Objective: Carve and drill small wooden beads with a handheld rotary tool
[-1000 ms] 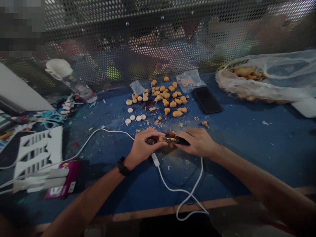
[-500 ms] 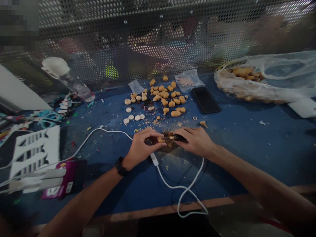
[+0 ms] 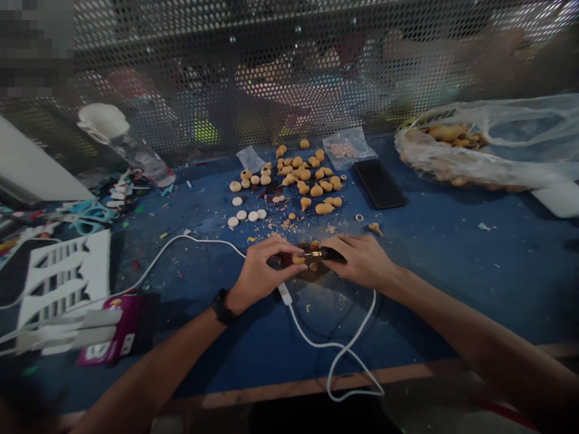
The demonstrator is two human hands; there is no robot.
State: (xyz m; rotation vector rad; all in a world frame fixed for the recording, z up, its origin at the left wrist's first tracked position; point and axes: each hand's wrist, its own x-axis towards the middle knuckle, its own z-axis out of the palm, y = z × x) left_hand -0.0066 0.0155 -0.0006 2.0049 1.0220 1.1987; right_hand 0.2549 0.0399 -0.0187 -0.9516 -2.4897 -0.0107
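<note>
My left hand pinches a small tan carved bead between fingers and thumb. My right hand grips a black handheld rotary tool, and its metal bit touches or nearly touches the bead. A white cable with an inline switch passes under my left hand. Tan shavings lie in a small heap beneath both hands. Beyond my fingers lies a scattered group of tan carved pieces, with pale round discs on its left.
A black phone and a small clear bag lie on the blue worktop. A plastic bag of tan pieces sits at right. Perforated metal mesh stands behind. Teal scissors and a white power strip are at left.
Both hands stay together over the same spot, with only small shifts of the bead against the tool bit. The view has moved slightly.
</note>
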